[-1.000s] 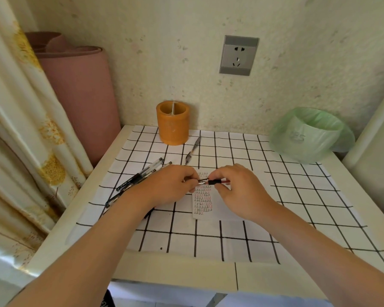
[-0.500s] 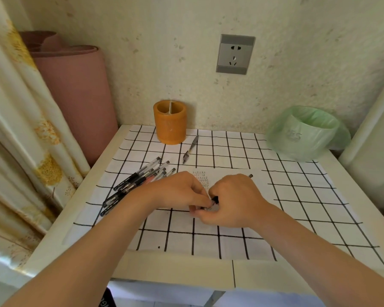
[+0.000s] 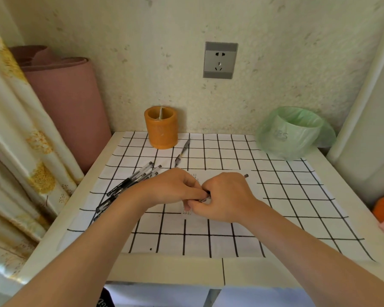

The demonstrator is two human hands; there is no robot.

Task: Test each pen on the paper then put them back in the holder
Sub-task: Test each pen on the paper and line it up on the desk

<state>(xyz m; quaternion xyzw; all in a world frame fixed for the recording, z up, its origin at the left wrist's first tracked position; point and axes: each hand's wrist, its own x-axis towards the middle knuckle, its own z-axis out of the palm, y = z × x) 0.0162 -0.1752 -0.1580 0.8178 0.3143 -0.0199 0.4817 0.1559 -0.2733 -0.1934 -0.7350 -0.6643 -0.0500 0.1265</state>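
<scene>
At the centre of the frame the fingers [image 3: 195,191] of the left hand [image 3: 173,187] and those of the right hand [image 3: 226,196] pinch together around one pen [image 3: 205,199], its far end poking out past the right knuckles. Both hands rest over the paper [image 3: 253,191] on the checked cloth [image 3: 297,196] covering the counter [image 3: 164,271]. A bunch of pens [image 3: 129,185] lies left of the hands; another single pen [image 3: 182,151] lies beside the orange holder [image 3: 161,128], upper centre. A green-lined bin [image 3: 295,134] stands upper right.
</scene>
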